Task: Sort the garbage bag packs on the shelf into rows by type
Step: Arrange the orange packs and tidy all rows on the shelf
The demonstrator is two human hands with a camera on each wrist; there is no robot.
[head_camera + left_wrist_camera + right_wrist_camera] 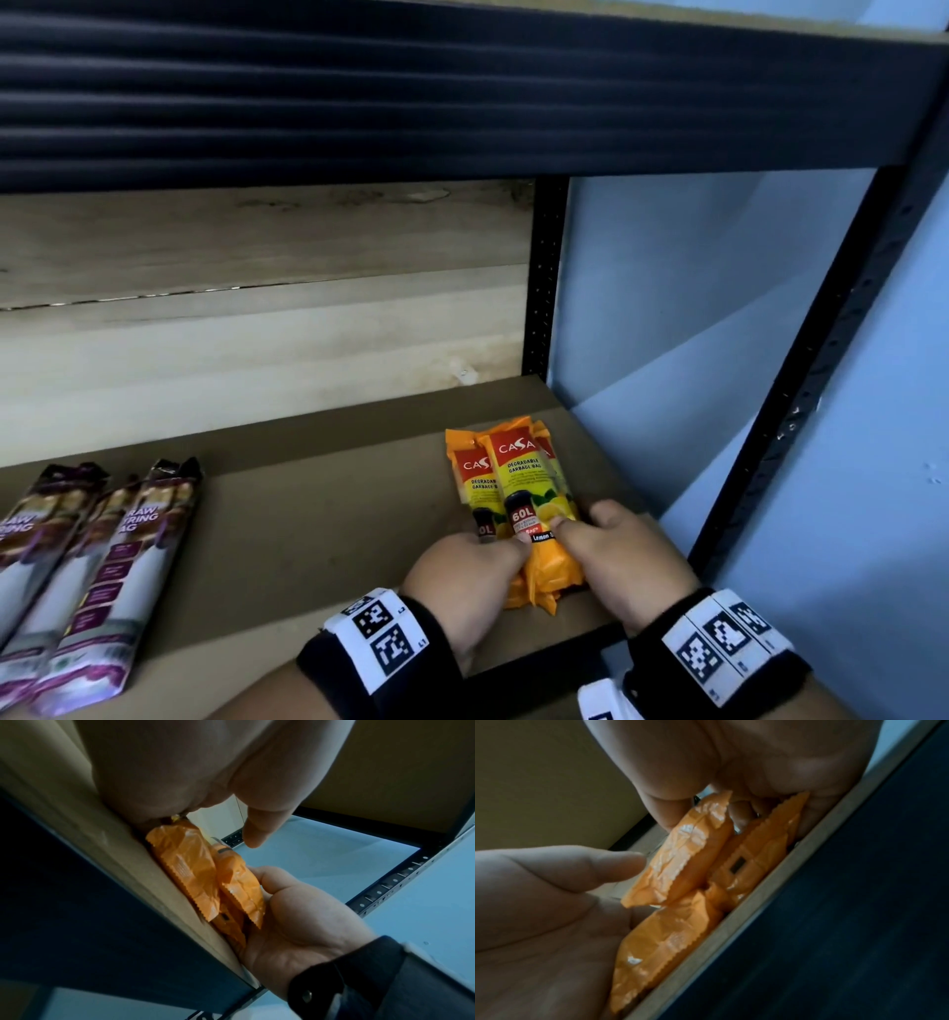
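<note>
While the orange packs (518,493) lie bunched near the right end of the shelf (318,514), close to its front edge, they overlap one another in a loose stack rather than a flat row; I count at least three, the top one reading "CASA degradable garbage bag" and "60L". Both hands close in on the near ends of this bunch. The left hand (462,586) has its thumb pressed on the top pack's label and its fingers curled under the stack's left side. The right hand (621,560) mirrors it, thumb on top and fingers wrapped round the right flank. The wrist views show crinkled, glossy film and serrated end seals jutting out toward the shelf's front edge.

That slick wrapping is the main risk, I judge: packs squeezed only at one end may slide over each other, and the top one could squirt out and drop past the front edge. A pack could equally slip off the right edge, where the shelf ends at the frame post (821,390) with the blue wall beyond. Pushing them back unevenly would leave them fanned rather than squared.

Well apart, toward the left end of the shelf, the purple drawstring packs (92,575) lie side by side, safely clear of any mixing.
</note>
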